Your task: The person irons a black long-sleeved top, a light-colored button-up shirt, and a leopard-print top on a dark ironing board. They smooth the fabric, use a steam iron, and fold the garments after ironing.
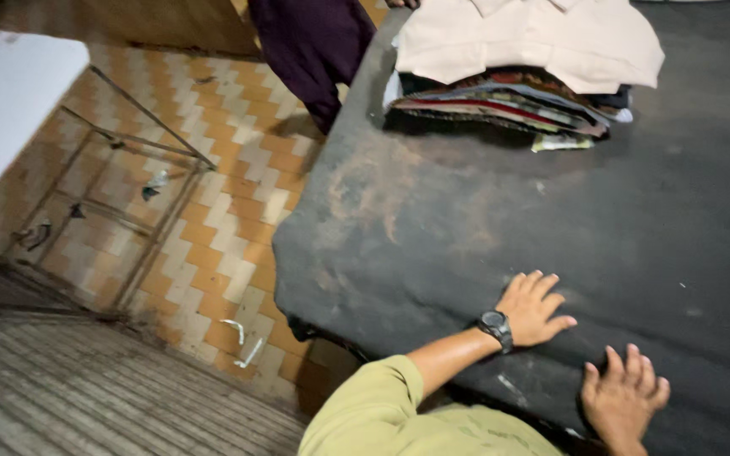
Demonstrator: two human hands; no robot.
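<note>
My left hand (536, 307) lies flat, fingers spread, on the dark cloth-covered table (466, 219) near its front edge; a black watch (496, 328) is on that wrist and the sleeve is olive green. My right hand (623, 397) rests palm down on the same surface, a little nearer the edge, fingers apart. Neither hand holds anything. At the far side of the table sits a stack of folded clothes (517, 93) with a cream garment (534, 38) on top.
A person in dark purple trousers (310, 46) stands by the table's far left corner. To the left are an orange-and-white tiled floor (213, 219), a thin metal frame (141, 203), a white surface (2, 101) and a ribbed grey panel (86, 388).
</note>
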